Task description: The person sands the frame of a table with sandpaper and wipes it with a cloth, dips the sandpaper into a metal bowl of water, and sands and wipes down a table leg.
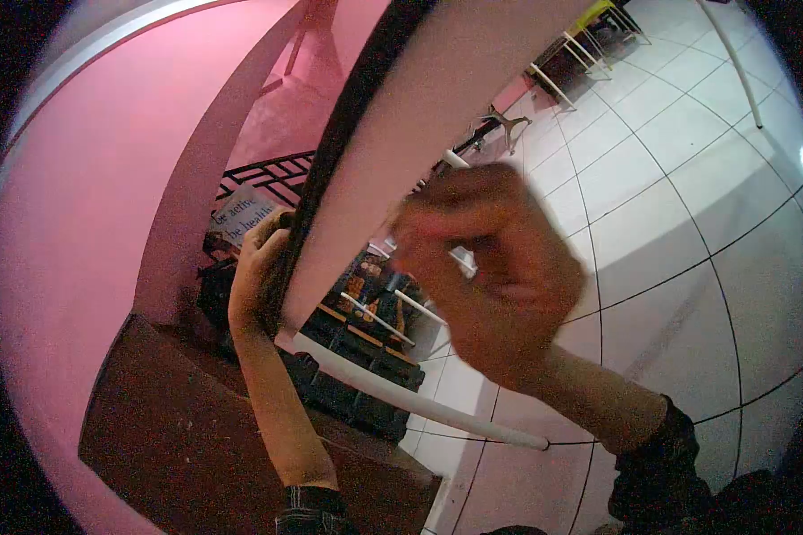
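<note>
A long pale panel with a dark edge runs diagonally through the middle of the head view, close to the camera. My left hand is closed around its dark edge near the lower end, and the panel hides part of the fingers. My right hand is on the panel's other side, smeared by motion. Its fingers curl toward the thumb in a pinch close to the pale surface. Whatever is between the fingertips cannot be made out. A white tubular leg slopes from the panel's lower corner to the floor.
A dark brown surface lies at lower left beside a pink wall. Behind the panel are black crates and a sign with lettering. White floor tiles extend right, with a yellow-topped stool far off.
</note>
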Available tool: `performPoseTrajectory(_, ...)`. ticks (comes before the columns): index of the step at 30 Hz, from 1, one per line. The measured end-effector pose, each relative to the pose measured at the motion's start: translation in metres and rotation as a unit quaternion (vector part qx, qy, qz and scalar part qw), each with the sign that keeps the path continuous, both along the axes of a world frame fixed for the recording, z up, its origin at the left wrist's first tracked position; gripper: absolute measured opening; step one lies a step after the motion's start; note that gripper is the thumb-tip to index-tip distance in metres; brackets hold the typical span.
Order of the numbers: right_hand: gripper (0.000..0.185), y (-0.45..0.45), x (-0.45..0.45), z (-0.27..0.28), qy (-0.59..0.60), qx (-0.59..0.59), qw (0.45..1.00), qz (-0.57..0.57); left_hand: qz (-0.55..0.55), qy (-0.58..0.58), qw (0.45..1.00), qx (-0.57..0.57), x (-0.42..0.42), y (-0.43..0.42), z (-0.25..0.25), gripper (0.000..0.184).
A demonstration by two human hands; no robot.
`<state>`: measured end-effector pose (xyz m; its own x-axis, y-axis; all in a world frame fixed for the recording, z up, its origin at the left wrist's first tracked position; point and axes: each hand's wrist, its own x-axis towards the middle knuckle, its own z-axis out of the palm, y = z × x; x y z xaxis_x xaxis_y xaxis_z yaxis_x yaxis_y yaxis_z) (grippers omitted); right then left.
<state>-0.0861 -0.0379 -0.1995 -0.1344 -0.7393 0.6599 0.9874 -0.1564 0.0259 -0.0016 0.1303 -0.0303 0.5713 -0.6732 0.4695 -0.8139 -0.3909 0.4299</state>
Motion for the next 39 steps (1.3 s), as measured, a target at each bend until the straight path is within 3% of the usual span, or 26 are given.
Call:
performPoseTrajectory(3, 0.01, 0.034, 0.024, -0.004, 0.097, -0.059, 0.993, -0.032, -0.018, 0.023, 1.0, 0.003, 0.008, 0.007, 0.003, 0.022)
performPoseTrajectory(7, 0.008, 0.005, 0.002, -0.004, 0.019, -0.013, 0.994, -0.104, 0.017, -0.022, 1.0, -0.007, -0.008, -0.004, -0.004, 0.022)
performPoseTrajectory(8, 0.01, -0.002, 0.003, -0.006, -0.025, 0.022, 0.998, -0.061, 0.028, -0.034, 0.999, -0.012, -0.013, -0.008, -0.005, 0.022)
performPoseTrajectory(11, 0.02, -0.043, -0.031, -0.012, -0.046, -0.017, 0.975, -0.217, 0.072, -0.003, 0.997, -0.018, -0.017, -0.009, -0.004, 0.022)
performPoseTrajectory(15, 0.027, -0.047, -0.028, 0.005, -0.056, -0.015, 0.924, -0.377, 0.051, -0.04, 0.998, 0.003, -0.022, -0.011, -0.005, 0.021)
performPoseTrajectory(18, 0.032, -0.031, -0.049, -0.003, 0.165, -0.143, 0.917, -0.334, 0.065, -0.022, 0.998, -0.003, -0.017, -0.008, -0.001, 0.02)
performPoseTrajectory(19, 0.034, -0.025, -0.031, 0.001, 0.055, -0.13, 0.925, -0.353, 0.047, -0.01, 0.999, -0.016, -0.012, -0.006, -0.002, 0.02)
performPoseTrajectory(22, 0.034, -0.033, -0.03, 0.002, 0.027, -0.136, 0.894, -0.426, 0.02, -0.029, 0.999, 0.0, -0.004, -0.003, 0.0, 0.021)
performPoseTrajectory(24, 0.029, -0.036, -0.057, 0.005, 0.171, -0.126, 0.893, -0.396, 0.021, -0.051, 0.998, 0.016, -0.007, -0.006, 0.002, 0.023)
performPoseTrajectory(25, 0.026, -0.05, -0.048, 0.009, 0.049, -0.094, 0.882, -0.46, 0.027, -0.057, 0.998, 0.014, -0.014, -0.01, 0.002, 0.023)
performPoseTrajectory(26, 0.026, -0.045, -0.051, 0.012, 0.056, -0.023, 0.902, -0.427, 0.033, -0.063, 0.997, 0.013, -0.019, -0.013, 0.001, 0.024)
performPoseTrajectory(30, 0.03, -0.032, -0.053, 0.023, 0.098, -0.14, 0.882, -0.44, 0.036, -0.028, 0.999, 0.019, -0.008, -0.011, 0.005, 0.026)
performPoseTrajectory(34, 0.031, -0.033, -0.065, 0.028, 0.145, -0.148, 0.915, -0.345, 0.043, -0.071, 0.995, 0.054, -0.001, -0.007, 0.01, 0.027)
performPoseTrajectory(36, 0.033, -0.062, -0.084, 0.022, 0.187, -0.116, 0.838, -0.5, 0.036, -0.075, 0.995, 0.062, -0.001, -0.006, 0.013, 0.027)
performPoseTrajectory(39, 0.03, -0.08, -0.088, 0.016, 0.132, -0.123, 0.849, -0.497, 0.039, -0.06, 0.996, 0.061, -0.015, -0.023, 0.007, 0.027)
